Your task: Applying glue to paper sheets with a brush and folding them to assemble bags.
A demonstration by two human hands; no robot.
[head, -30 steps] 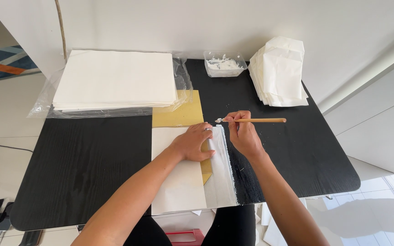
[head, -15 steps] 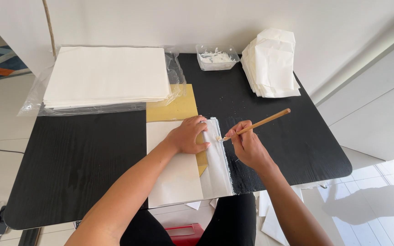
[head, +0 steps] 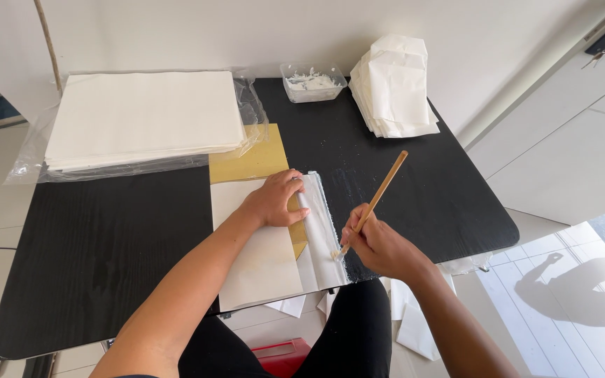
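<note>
My left hand [head: 275,199] presses flat on a folded white paper sheet [head: 257,255] that lies over a yellow board [head: 246,162] on the black table [head: 106,252]. My right hand [head: 378,243] grips a thin wooden brush [head: 379,194], its tip touching the near right edge of the paper's folded flap [head: 322,231]. The brush handle slants up and to the right.
A thick stack of white sheets [head: 145,117] in clear plastic lies at the back left. A clear tub of white paste [head: 312,83] and a pile of folded white paper bags [head: 395,87] stand at the back. Paper pieces [head: 414,329] lie on the floor by my legs.
My right hand has drawn the brush along the paper's right flap from its far end toward me. The handle has swung from level to slanted. My left hand stays pressed on the paper.
</note>
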